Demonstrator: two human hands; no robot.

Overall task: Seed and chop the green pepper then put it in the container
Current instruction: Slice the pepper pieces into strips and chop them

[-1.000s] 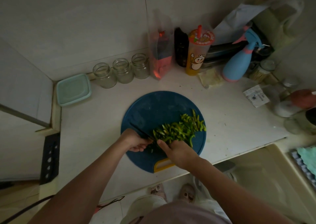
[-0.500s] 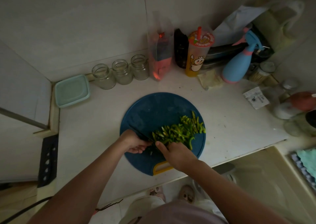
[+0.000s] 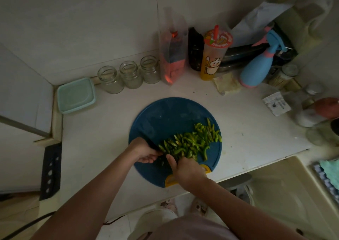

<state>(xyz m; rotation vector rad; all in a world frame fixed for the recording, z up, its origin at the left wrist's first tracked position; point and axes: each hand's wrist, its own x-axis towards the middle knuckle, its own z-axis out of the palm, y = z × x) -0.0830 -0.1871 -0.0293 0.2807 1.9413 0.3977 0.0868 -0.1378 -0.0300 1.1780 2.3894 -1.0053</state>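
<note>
Loosely heaped green pepper strips (image 3: 190,141), left hand (image 3: 145,151) gripping knife (image 3: 153,145), right hand (image 3: 187,170) curled, holding them

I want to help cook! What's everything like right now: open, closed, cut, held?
pepper, cut into strips, piled on the board
knife, gripped by left hand
right hand, fingers curled over the strips
container, lid seems on
jars, open, no lids
cup, sealed, straw in
</note>
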